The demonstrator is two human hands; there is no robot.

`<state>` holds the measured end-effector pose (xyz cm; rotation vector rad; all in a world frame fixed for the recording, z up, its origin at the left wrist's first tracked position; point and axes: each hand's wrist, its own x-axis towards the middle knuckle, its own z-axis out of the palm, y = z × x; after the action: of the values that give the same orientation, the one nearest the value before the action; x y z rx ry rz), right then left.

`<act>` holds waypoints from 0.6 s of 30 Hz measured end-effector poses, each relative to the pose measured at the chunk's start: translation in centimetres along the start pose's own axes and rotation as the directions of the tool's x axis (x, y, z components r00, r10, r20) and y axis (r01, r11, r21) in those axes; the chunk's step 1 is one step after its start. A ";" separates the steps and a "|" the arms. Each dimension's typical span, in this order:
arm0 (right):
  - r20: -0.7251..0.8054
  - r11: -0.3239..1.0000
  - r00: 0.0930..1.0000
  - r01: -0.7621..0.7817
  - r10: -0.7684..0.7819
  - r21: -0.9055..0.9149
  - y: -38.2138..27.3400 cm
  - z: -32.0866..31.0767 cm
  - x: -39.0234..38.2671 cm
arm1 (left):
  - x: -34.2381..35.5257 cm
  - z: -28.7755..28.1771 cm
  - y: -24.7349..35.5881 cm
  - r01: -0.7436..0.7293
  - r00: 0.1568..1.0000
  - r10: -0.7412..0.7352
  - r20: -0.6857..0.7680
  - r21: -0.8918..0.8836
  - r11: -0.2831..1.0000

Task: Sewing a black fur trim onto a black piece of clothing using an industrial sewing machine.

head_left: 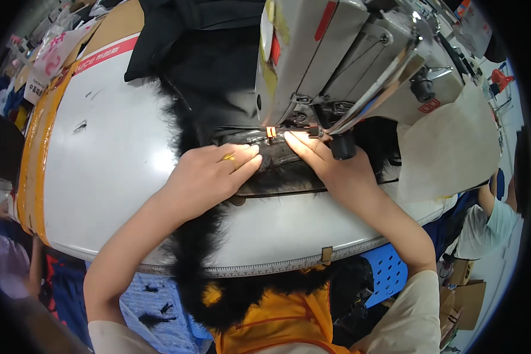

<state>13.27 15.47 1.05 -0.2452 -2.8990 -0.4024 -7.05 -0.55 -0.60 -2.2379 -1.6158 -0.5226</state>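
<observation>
Black fabric with dark fur trim (197,253) lies on a white sewing table and hangs over its near edge toward my lap. Over it stands a sewing machine (298,56), its lamp lighting the stitching area. My left hand (206,174) rests palm-down on the fabric left of the needle area, fingers stretched out and a yellow ring on one. On the right, my right hand (348,177) lies flat on the dark piece, fingertips close to the presser foot, which is partly hidden. A small orange-red part (271,133) sits between the two hands' fingertips.
A measuring tape (265,268) runs along the table's near edge. An off-white sheet (454,144) hangs at the machine's right. Blue plastic crates (386,271) stand below the table. Bags (56,56) sit at the far left; other people work at both sides.
</observation>
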 end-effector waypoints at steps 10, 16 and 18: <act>-0.255 0.917 0.915 -0.219 0.311 0.334 2.9 5.3 -0.6 | 0.5 0.1 0.2 0.107 0.990 -0.100 0.104 -0.071 0.992; -0.262 0.963 0.964 -0.034 -0.040 -0.269 4.0 1.8 -0.2 | 1.3 1.5 -2.0 0.030 0.993 -0.012 0.118 -0.152 0.988; 0.535 0.949 0.793 -0.309 0.291 -0.058 4.3 1.8 -0.1 | 1.3 1.1 -2.3 0.027 0.995 -0.004 0.100 -0.237 0.971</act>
<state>13.83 20.09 0.42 -0.9465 -3.3113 -0.2582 -8.74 1.76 -0.85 -2.4617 -1.6997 -0.6505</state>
